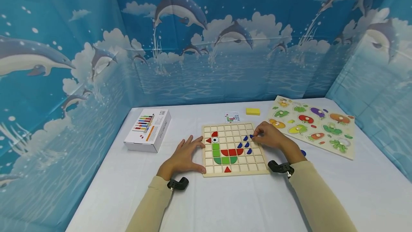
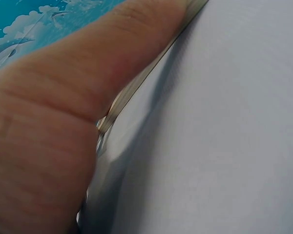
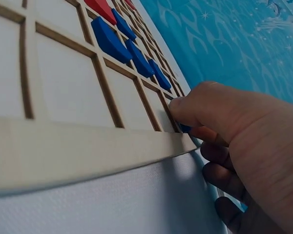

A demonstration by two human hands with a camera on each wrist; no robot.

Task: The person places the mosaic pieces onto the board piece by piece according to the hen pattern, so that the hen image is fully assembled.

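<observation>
A wooden grid board (image 1: pixel 236 173) lies on the white table. Red and green pieces form a curved figure on it, with an eye tile (image 1: pixel 215 140) near the top and a red triangle (image 1: pixel 227 169) at the bottom. Several blue half-round pieces (image 3: pixel 110 40) sit in cells towards the right. At the board's right edge my right hand (image 1: pixel 271 137) pinches another blue piece (image 3: pixel 185 128), mostly hidden by the fingers. My left hand (image 1: pixel 185 156) is spread at the left edge, its thumb (image 2: pixel 112 58) along the board's rim.
A white box (image 1: pixel 148 131) stands at the back left. Behind the grid board are a small pattern card (image 1: pixel 231 117) and a yellow block (image 1: pixel 253 111). A vegetable puzzle board (image 1: pixel 317 124) lies at the right, a blue piece (image 1: pixel 303 153) beside my right wrist.
</observation>
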